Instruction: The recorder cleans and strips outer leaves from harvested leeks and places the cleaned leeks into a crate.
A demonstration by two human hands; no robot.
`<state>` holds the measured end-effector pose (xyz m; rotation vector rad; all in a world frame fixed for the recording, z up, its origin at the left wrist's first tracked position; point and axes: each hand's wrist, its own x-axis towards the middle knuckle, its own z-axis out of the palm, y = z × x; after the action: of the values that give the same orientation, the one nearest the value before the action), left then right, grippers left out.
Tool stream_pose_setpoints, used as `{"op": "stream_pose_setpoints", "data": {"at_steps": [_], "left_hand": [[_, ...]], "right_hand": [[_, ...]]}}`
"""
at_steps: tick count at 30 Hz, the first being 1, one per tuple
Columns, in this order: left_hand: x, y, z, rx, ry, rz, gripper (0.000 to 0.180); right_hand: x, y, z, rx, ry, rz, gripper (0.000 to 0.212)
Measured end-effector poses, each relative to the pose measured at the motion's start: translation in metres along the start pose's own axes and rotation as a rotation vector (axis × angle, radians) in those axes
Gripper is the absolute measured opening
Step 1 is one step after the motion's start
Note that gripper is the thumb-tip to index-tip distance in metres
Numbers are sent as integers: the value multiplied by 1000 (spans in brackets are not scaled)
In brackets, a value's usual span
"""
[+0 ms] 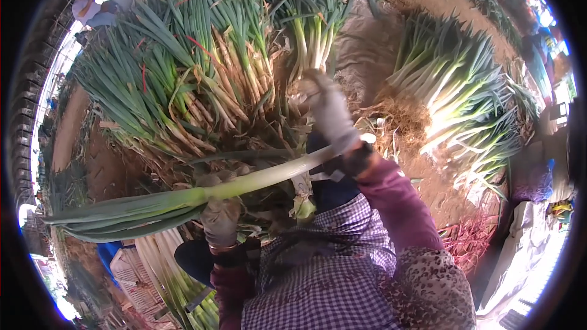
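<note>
Red-banded leek bundles point(183, 55) rest around 10 o'clock, a leek fan point(455, 95) toward 2, red strands point(471, 238) at 4. One thick leek point(269, 180) lies across the gloved left hand point(220, 223), its fingers grasping it mid-length; the blurred right hand point(333, 113) overlaps the white end point(368, 138), though whether its fingers grip it I cannot tell. The leek's long axis slants, leaves point(134, 209) between 8 and 9 o'clock, white end between 2 and 3

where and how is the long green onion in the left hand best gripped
Probably by the bare pale shaft of the green onion, just right of the left hand, coming from above: it is slender and uncovered there, whereas the leaves spread out.
</note>
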<state>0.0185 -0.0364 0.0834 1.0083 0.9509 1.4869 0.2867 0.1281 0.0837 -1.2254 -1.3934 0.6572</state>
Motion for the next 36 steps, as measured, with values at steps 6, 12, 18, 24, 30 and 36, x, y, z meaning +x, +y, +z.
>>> {"op": "stream_pose_setpoints", "data": {"at_steps": [6, 12, 18, 24, 30, 36], "left_hand": [[6, 4, -19, -327, -53, -38, 37], [11, 8, -4, -315, -153, 14, 35], [13, 18, 20, -208, -134, 138, 52], [10, 29, 2, -135, -247, 174, 48], [19, 32, 5, -167, -306, 249, 46], [23, 29, 18, -260, -324, 255, 44]], "right_hand": [[-51, -51, -80, 338, -55, 103, 33], [-77, -61, -58, -13, -354, -246, 38], [-79, -90, 12, 32, -336, -502, 48], [-18, -24, -41, 315, 49, 339, 36], [-64, -47, -86, -99, -416, -338, 24], [-75, -35, -66, 38, -460, -326, 18]]}}
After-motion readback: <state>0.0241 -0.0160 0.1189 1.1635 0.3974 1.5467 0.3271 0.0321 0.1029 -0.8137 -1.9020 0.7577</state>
